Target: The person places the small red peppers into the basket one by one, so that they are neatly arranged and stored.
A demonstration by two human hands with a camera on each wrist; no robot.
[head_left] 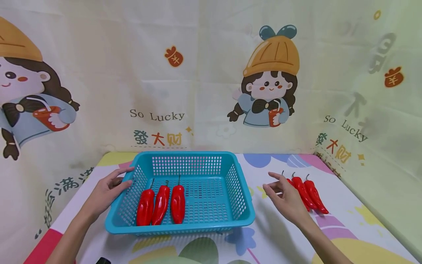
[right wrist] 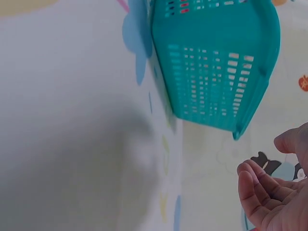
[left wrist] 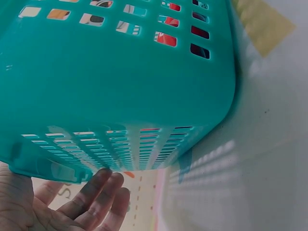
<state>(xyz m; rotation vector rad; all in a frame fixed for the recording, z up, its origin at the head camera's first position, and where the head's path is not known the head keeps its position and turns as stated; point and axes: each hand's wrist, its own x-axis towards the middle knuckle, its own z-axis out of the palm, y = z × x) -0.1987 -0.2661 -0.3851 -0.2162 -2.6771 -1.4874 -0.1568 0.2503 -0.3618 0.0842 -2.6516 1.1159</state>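
A blue-green plastic basket (head_left: 204, 227) with perforated walls stands on the table. Three red chili peppers (head_left: 178, 204) lie side by side in its left half, stems pointing away from me. My left hand (head_left: 107, 190) is at the basket's left side, thumb over the rim; in the left wrist view its loosely extended fingers (left wrist: 96, 197) show by the outer wall. Between the basket and more red peppers (head_left: 314, 196) on the table, my right hand (head_left: 288, 200) hovers with loosely curled fingers and nothing in them. It partly covers the leftmost of those peppers.
A patterned cloth (head_left: 277, 242) covers the table. Behind it and along the right side hangs a cream printed backdrop (head_left: 204, 91). A small black object (head_left: 103, 260) shows at the bottom edge of the head view.
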